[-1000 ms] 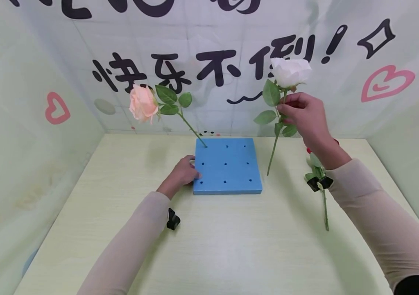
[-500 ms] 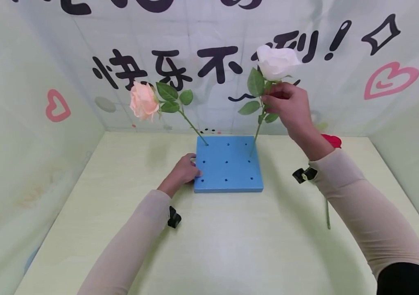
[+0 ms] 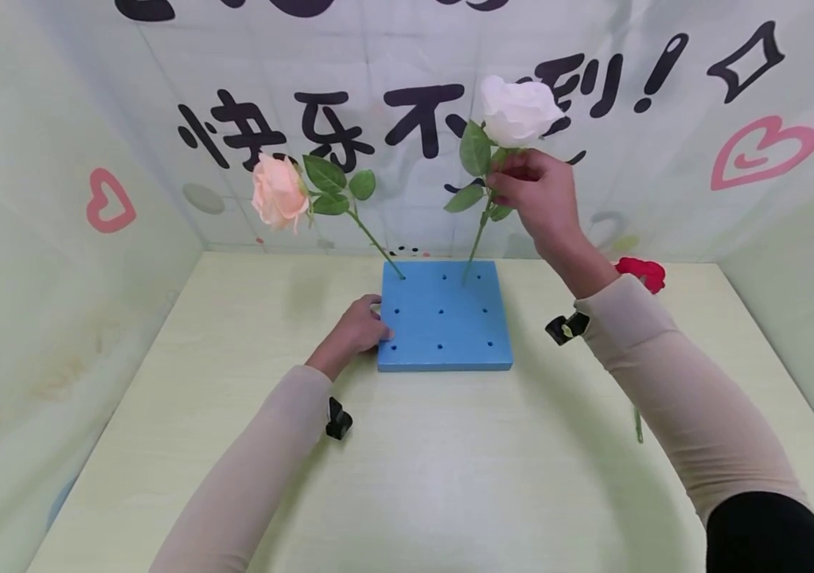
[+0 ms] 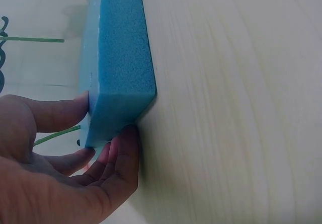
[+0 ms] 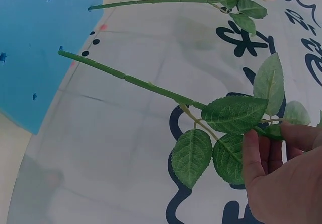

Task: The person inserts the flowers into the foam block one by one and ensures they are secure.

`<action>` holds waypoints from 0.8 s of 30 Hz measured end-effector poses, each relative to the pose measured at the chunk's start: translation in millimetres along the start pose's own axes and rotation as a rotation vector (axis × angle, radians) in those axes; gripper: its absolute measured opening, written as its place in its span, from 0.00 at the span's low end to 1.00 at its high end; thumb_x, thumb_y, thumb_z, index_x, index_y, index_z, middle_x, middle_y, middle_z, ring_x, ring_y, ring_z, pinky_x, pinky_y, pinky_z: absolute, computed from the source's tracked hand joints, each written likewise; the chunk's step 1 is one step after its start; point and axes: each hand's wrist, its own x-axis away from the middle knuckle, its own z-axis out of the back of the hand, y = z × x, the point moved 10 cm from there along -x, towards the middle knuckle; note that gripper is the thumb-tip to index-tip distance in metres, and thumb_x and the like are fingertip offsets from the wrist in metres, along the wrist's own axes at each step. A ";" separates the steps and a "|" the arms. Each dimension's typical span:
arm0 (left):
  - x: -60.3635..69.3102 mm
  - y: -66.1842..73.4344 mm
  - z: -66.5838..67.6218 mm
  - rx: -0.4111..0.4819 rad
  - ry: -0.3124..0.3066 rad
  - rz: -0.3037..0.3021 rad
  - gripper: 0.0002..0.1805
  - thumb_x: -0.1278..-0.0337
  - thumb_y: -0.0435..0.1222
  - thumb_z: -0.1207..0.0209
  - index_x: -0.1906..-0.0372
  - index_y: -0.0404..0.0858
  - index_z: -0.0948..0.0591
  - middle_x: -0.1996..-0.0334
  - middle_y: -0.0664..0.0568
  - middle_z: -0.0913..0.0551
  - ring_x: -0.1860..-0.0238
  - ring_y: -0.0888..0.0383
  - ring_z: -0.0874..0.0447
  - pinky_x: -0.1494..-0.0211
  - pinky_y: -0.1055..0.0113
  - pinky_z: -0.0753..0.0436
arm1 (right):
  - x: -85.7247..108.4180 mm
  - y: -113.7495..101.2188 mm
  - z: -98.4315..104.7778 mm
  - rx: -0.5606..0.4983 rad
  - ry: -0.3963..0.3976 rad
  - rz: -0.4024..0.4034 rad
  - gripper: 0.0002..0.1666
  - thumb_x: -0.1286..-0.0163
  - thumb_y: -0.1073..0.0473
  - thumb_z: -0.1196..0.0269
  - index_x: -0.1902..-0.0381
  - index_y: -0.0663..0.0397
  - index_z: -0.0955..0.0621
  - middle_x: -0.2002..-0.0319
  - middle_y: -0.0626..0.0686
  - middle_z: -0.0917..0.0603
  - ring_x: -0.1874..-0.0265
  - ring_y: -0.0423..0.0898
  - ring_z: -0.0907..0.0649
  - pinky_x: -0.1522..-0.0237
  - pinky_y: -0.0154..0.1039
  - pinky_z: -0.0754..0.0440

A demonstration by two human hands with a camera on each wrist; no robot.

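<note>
A blue foam block [image 3: 417, 330] with rows of small holes lies on the table. My left hand [image 3: 358, 326] grips its left side, the thumb on the top face and the other fingers against the side, as the left wrist view shows. A peach rose [image 3: 279, 192] leans to the left out of the back-left hole. My right hand [image 3: 539, 191] pinches the upper stem of a white rose [image 3: 519, 111] just under its bloom. Its stem slants down over the back row of holes; in the left wrist view the lower tip [image 4: 61, 40] hangs free, apart from the block.
A red rose [image 3: 641, 273] lies on the table at the right, mostly hidden under my right forearm. Behind the table [image 3: 421, 461] hangs a printed backdrop [image 3: 407, 215], and a cloth wall [image 3: 27, 318] rises at the left.
My right hand has carried the white rose leftward, from beside the block to above its back row. The left hand keeps its grip on the block; the peach rose stays in its hole.
</note>
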 end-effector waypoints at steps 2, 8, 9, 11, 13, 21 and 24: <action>-0.6 0.0 0.0 0.002 0.000 0.003 0.39 0.41 0.30 0.41 0.26 0.39 0.43 0.38 0.40 0.30 0.45 0.46 0.27 0.38 0.52 0.26 | -2.0 0.7 -2.6 -0.003 0.001 0.000 0.09 0.40 0.65 0.32 0.61 0.60 0.17 0.66 0.50 0.16 0.66 0.46 0.16 0.64 0.33 0.16; -0.6 -0.1 0.0 0.000 0.002 -0.001 0.40 0.42 0.30 0.40 0.26 0.39 0.43 0.38 0.39 0.29 0.45 0.46 0.26 0.39 0.52 0.26 | -7.7 4.1 -11.5 0.016 0.003 0.011 0.09 0.38 0.66 0.33 0.59 0.61 0.17 0.65 0.50 0.16 0.65 0.45 0.16 0.61 0.34 0.16; -0.5 -0.2 0.0 0.000 0.002 -0.001 0.40 0.42 0.30 0.40 0.26 0.39 0.43 0.38 0.39 0.29 0.46 0.46 0.26 0.39 0.52 0.25 | -8.5 4.8 -13.2 0.018 0.003 0.013 0.09 0.38 0.66 0.34 0.59 0.61 0.17 0.65 0.50 0.16 0.65 0.45 0.16 0.61 0.34 0.16; -0.7 0.0 0.4 0.000 0.005 -0.003 0.39 0.42 0.30 0.40 0.26 0.39 0.42 0.39 0.39 0.29 0.46 0.46 0.26 0.40 0.52 0.25 | -10.6 5.9 -16.4 0.012 0.003 0.013 0.09 0.38 0.67 0.34 0.59 0.62 0.17 0.66 0.50 0.16 0.65 0.45 0.16 0.60 0.34 0.16; -0.9 0.3 0.6 0.000 0.007 -0.005 0.39 0.41 0.30 0.40 0.26 0.39 0.42 0.39 0.39 0.29 0.46 0.46 0.26 0.40 0.52 0.25 | -12.4 7.3 -19.4 0.000 0.001 0.008 0.08 0.38 0.68 0.34 0.60 0.62 0.17 0.66 0.50 0.16 0.66 0.45 0.16 0.61 0.35 0.16; -1.2 0.7 -0.1 0.005 0.005 0.001 0.40 0.41 0.30 0.40 0.25 0.39 0.43 0.38 0.39 0.30 0.46 0.46 0.26 0.40 0.52 0.25 | -18.6 15.9 -28.4 0.021 -0.003 -0.006 0.08 0.37 0.68 0.35 0.59 0.62 0.17 0.65 0.51 0.17 0.64 0.44 0.17 0.59 0.36 0.16; -1.6 0.1 0.2 -0.003 0.007 0.001 0.40 0.41 0.30 0.40 0.25 0.39 0.43 0.38 0.39 0.29 0.46 0.47 0.26 0.40 0.52 0.25 | -20.3 18.4 -33.1 0.047 -0.011 -0.008 0.09 0.36 0.67 0.35 0.57 0.62 0.17 0.64 0.51 0.17 0.62 0.45 0.17 0.58 0.37 0.16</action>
